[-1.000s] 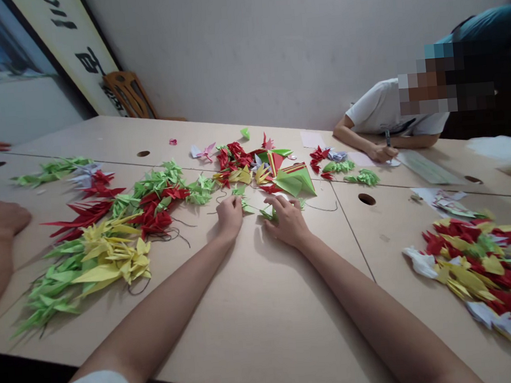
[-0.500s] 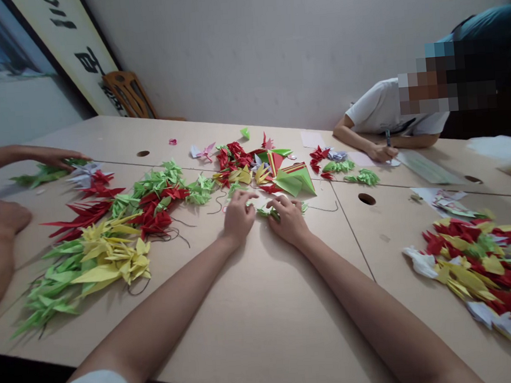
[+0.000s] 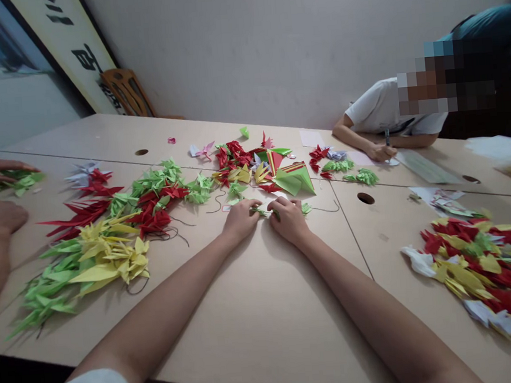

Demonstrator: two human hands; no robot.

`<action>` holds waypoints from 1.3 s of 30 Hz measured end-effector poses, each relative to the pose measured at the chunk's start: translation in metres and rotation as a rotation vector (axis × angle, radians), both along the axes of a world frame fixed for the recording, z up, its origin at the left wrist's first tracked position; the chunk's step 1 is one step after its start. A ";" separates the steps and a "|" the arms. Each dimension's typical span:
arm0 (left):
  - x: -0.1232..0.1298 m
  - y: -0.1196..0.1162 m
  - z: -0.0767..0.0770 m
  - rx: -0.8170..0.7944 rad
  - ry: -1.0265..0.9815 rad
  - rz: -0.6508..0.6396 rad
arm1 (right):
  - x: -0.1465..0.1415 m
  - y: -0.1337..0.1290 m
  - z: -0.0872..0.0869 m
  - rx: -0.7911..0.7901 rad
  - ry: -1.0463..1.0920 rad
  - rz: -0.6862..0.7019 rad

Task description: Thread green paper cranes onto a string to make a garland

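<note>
Near the middle of the table, my left hand (image 3: pixel 241 218) has its fingers closed on the left end of a row of green folded paper (image 3: pixel 305 209). Beside it, my right hand (image 3: pixel 288 219) is curled over the same row, which sticks out past its fingers on the right. A dark thread (image 3: pixel 328 210) trails from the row's right end. Just beyond my hands lie a small green crane (image 3: pixel 236 190), large green and red sheets (image 3: pixel 296 179) and a heap of red cranes (image 3: pixel 237 154).
Strung green, red and yellow cranes (image 3: pixel 110 253) cover the left side. Another person's hand (image 3: pixel 4 170) holds green cranes at the far left. A person (image 3: pixel 390 110) writes at the back right. A large colourful pile (image 3: pixel 487 267) lies at the right, near a table hole (image 3: pixel 366 198).
My left hand has lowered and closed onto the green row. At the far left, the other person's hand has moved left with the green cranes.
</note>
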State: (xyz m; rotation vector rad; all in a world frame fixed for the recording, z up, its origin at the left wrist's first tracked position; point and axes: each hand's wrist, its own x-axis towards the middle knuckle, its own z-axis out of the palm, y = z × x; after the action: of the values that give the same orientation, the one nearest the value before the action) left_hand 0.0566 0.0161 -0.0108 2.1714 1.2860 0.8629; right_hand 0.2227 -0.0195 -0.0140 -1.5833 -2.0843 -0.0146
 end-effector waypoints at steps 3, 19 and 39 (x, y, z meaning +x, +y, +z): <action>0.000 0.003 -0.002 -0.039 -0.043 0.033 | 0.000 -0.001 0.002 -0.001 0.000 -0.072; -0.001 0.005 -0.001 -0.027 -0.154 0.001 | -0.014 -0.011 0.010 0.151 0.162 -0.061; 0.000 0.002 0.003 -0.155 -0.365 -0.124 | -0.023 -0.008 0.003 -0.113 0.500 -0.053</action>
State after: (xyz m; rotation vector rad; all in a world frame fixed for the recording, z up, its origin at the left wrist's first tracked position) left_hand 0.0561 0.0178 -0.0076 1.8455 0.9930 1.0155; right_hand 0.1998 -0.0272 -0.0106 -1.5148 -1.6745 0.4422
